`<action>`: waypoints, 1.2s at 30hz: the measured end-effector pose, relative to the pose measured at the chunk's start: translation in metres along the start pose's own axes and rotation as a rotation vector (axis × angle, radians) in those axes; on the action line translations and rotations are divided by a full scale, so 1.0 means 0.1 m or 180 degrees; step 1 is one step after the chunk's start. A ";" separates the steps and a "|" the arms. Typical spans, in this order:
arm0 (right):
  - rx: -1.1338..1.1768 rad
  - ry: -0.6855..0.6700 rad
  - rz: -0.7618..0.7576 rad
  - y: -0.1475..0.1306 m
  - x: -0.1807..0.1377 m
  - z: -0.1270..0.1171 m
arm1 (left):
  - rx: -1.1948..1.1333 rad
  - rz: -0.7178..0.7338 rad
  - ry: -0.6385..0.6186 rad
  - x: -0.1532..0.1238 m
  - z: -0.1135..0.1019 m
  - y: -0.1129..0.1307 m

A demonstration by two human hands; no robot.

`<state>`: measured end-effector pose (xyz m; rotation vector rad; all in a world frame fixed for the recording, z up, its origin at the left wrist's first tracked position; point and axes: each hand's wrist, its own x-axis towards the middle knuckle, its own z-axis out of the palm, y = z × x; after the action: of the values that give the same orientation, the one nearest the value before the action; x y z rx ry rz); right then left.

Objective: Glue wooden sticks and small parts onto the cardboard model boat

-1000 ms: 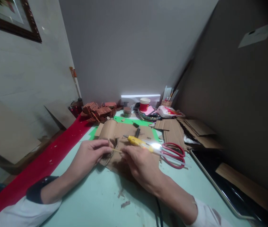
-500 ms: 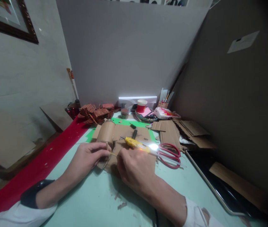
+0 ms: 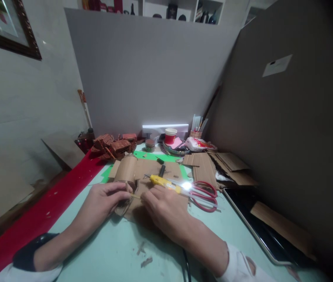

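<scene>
My left hand is closed in a pinch at one end of a thin yellowish strip, beside a curved cardboard piece shaped like a half roll. My right hand pinches the strip's other end, its fingertips partly hidden. Just beyond the right hand lies a yellow glue gun with its tip pointing left and a bright light at its back. Scissors with red handles rest to its right. Under these is a flat cardboard sheet.
Reddish-brown corrugated pieces are heaped at the back left. A red paper cup stands on a round tray at the back. Cardboard offcuts and a dark tablet-like panel lie to the right. Scraps are near the front.
The view has tilted up a little and shifted, so the scene sits lower and further left. Both hands keep their pinch on the strip, close to the curved cardboard.
</scene>
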<state>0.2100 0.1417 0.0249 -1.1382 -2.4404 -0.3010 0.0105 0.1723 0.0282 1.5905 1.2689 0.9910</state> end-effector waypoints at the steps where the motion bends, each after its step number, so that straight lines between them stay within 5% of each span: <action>1: 0.0093 0.0019 -0.0002 0.02 -0.01 0.00 | -0.0053 -0.0039 -0.0008 0.00 0.01 0.01; 16: 0.0672 0.0257 0.0419 0.03 -0.08 0.05 | -0.0276 -0.0138 0.0041 -0.04 0.02 0.08; 24: 0.0704 0.0003 0.1178 -0.13 -0.01 -0.02 | -0.0139 0.0006 0.0138 -0.06 0.03 0.06; 36: 0.1551 -0.0220 0.1335 -0.04 -0.04 -0.11 | -0.0110 -0.0019 0.0192 -0.05 0.04 0.07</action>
<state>0.2125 0.1329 0.0325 -1.3916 -2.0844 0.4416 0.0158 0.1664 0.0333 1.5399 1.2898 1.0588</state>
